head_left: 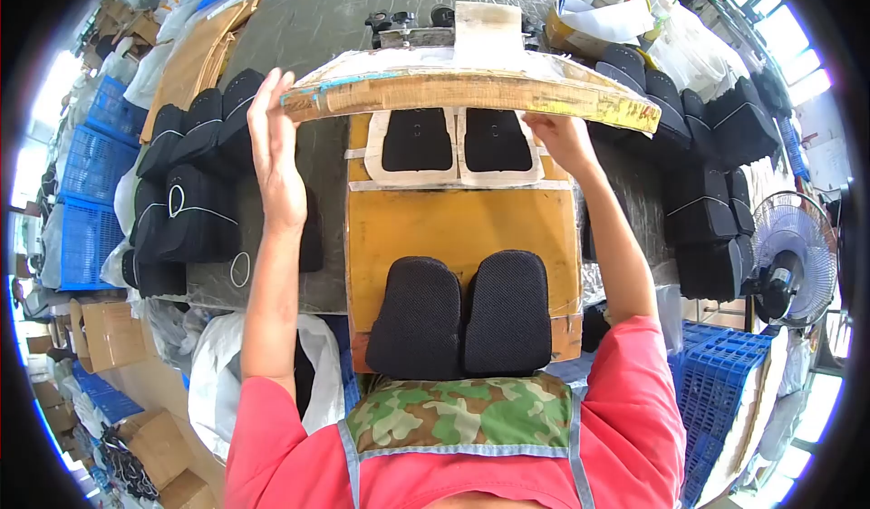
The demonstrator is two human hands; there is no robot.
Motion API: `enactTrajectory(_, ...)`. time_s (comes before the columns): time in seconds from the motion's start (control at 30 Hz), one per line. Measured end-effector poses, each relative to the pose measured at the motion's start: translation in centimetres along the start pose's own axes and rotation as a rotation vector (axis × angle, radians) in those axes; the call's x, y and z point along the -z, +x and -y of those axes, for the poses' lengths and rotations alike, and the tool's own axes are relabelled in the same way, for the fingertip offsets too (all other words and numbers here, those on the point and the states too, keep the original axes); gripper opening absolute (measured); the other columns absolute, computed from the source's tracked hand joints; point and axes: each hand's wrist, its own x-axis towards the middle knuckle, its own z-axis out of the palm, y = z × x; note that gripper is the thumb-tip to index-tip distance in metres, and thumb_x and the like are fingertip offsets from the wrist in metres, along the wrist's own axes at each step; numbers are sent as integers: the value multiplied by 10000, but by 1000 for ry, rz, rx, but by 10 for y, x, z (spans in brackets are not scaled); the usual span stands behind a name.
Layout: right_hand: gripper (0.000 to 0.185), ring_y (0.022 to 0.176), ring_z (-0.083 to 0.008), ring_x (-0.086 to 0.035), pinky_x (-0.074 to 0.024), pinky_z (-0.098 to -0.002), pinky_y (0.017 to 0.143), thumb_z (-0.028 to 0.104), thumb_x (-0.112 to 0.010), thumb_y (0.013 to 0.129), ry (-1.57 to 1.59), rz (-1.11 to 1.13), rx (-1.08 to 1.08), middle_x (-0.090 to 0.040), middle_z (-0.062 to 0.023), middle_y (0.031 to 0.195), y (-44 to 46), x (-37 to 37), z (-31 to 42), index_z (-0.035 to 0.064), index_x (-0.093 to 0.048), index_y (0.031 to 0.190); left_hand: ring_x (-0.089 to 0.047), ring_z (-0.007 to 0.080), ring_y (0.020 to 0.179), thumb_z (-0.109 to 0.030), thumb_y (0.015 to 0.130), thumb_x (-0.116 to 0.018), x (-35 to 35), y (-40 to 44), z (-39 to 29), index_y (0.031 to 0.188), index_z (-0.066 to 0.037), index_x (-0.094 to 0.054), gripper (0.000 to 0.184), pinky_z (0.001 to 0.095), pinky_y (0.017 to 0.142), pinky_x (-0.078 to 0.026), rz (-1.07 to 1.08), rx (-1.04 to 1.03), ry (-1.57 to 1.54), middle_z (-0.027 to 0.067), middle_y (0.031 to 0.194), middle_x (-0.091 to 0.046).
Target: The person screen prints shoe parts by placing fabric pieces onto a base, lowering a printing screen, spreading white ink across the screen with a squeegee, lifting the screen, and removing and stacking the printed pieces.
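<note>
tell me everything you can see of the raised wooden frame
The raised wooden frame looks worn, with a long bare-wood front edge, blue marks toward its left, yellowish stains toward its right and a whitish upper face. It stands lifted over the yellowish board. The left hand is at its left end, the right hand at its lower edge.

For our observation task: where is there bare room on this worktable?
Bare: the yellow board between the white-rimmed black pieces and two nearer pads; grey tabletop between brown sheets and raised panel. Crowded: both table sides, with bundled black pads.
</note>
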Motion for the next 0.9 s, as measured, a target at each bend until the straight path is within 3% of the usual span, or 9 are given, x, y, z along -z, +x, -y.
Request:
enactTrajectory(0.13, 276, 937, -332, -642, -498, -415, 830, 185, -698, 793, -462, -65, 84, -679, -165, 1000, 8, -32, 18, 57, -673, 1036, -563, 159, 1023, -233, 966, -505, 16, -22, 55, 1252, -61, -551, 337, 322, 928, -426, 45, 220, 135, 65, 1223, -569)
enactTrajectory(0.23, 335, 986, -345, -619, -481, -429, 867, 207, -726, 772, -305, 52, -199, -661, -168, 1071, 15, -30, 30, 63, -662, 1068, -572, 177, 954, -126, 900, -559, 1, -31, 108, 1060, -69, -656, 196, 314, 876, -438, 324, 275, 383, 59, 1094, -606)
enactTrajectory(0.33, 270, 937, -313, -645, -496, -410, 841, 192, -731, 757, -186, 30, -222, -697, -121, 984, 17, -35, 21, 56, -690, 988, -540, 321, 1033, -67, 858, -575, -33, -23, 135, 1038, -53, -608, 184, 404, 864, -446, 360, -32, 758, 123, 1042, -573)
enactTrajectory(0.47, 172, 889, -281, -666, -507, -387, 822, 151, -729, 755, -57, -51, -194, -717, -99, 904, 15, -40, 12, 44, -709, 889, -524, 338, 1089, -65, 807, -637, -67, -17, 138, 1159, -78, -533, 367, 510, 863, -428, 383, -76, 1195, 107, 1111, -569)
enactTrajectory(0.57, 206, 855, -229, -673, -504, -343, 796, 170, -748, 769, 74, -40, -314, -719, -102, 927, -2, -2, 28, 29, -699, 911, -528, 314, 1116, -31, 811, -594, -70, -10, 144, 1172, -74, -526, 370, 518, 847, -439, 502, 99, 1251, 103, 1124, -575)
enactTrajectory(0.63, 231, 775, -104, -601, -485, -280, 704, 104, -721, 804, 280, -135, -306, -664, -33, 821, -26, 31, 7, 48, -684, 1024, -535, 321, 1110, -38, 832, -586, -72, -9, 142, 1095, -57, -563, 265, 512, 842, -440, 458, 72, 1249, 116, 1122, -564)
enactTrajectory(0.77, 348, 753, -85, -544, -454, -217, 690, -10, -613, 848, 495, -327, -322, -601, 7, 834, -96, 108, -5, 63, -621, 1188, -553, 328, 1058, -87, 862, -588, -68, -12, 143, 1013, -50, -587, 156, 491, 820, -447, 449, -6, 1227, 130, 1063, -554)
enactTrajectory(0.87, 427, 796, -55, -528, -441, -204, 768, -23, -583, 852, 273, -318, -397, -541, 34, 858, -141, 119, -50, 99, -590, 1262, -548, 343, 1047, -88, 872, -568, -67, -14, 142, 983, -47, -578, 119, 499, 814, -438, 441, -22, 1184, 132, 1039, -556)
enactTrajectory(0.9, 439, 851, -111, -582, -472, -265, 804, 1, -618, 823, 151, -298, -381, -615, -40, 892, -151, 115, -58, 81, -592, 1254, -551, 337, 1047, -86, 869, -572, -66, -14, 141, 993, -48, -580, 130, 486, 833, -440, 443, -15, 1157, 134, 1045, -571)
